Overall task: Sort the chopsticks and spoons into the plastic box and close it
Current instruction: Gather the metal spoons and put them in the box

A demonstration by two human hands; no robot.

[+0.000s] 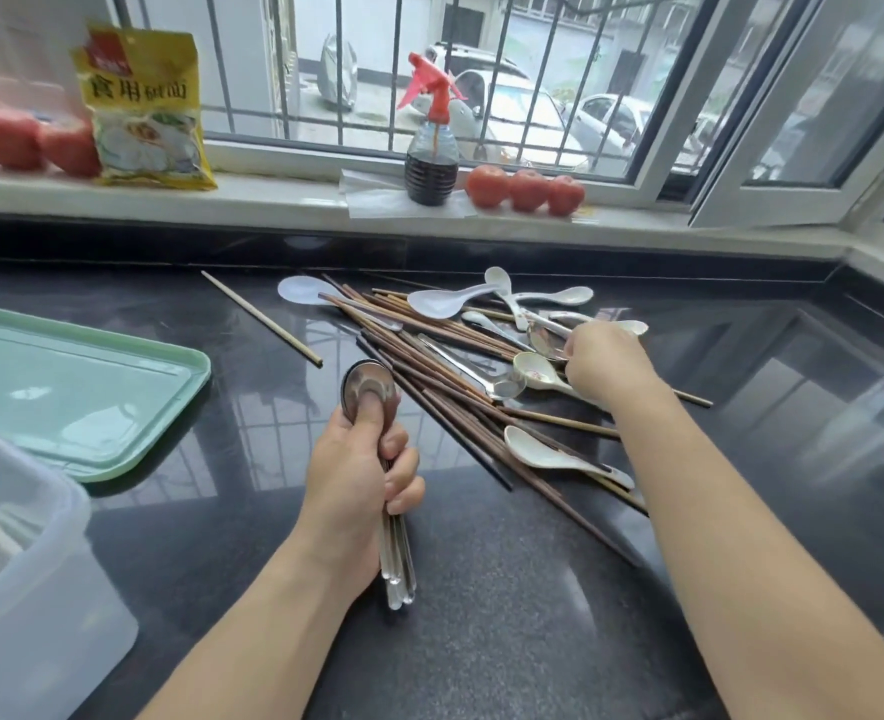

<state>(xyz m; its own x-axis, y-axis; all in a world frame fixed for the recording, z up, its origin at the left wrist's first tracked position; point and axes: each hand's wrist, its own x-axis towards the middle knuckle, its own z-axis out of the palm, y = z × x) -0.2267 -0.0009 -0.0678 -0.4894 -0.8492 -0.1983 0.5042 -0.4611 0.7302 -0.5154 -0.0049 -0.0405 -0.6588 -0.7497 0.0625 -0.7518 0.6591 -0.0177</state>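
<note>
Head view: the left hand (357, 475) holds a stack of metal spoons (370, 392) in a closed grip, thumb pressed in the top bowl, above the dark worktop (533, 589). The right hand (603, 363) reaches into the heap of chopsticks (429, 376) and white spoons (440, 301), fingers pinching a metal spoon (544, 340). The plastic box (40, 589) stands open at lower left, its green lid (66, 387) flat beside it.

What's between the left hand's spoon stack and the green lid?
Head view: only bare black countertop between the spoon stack in the left hand and the green lid.
</note>
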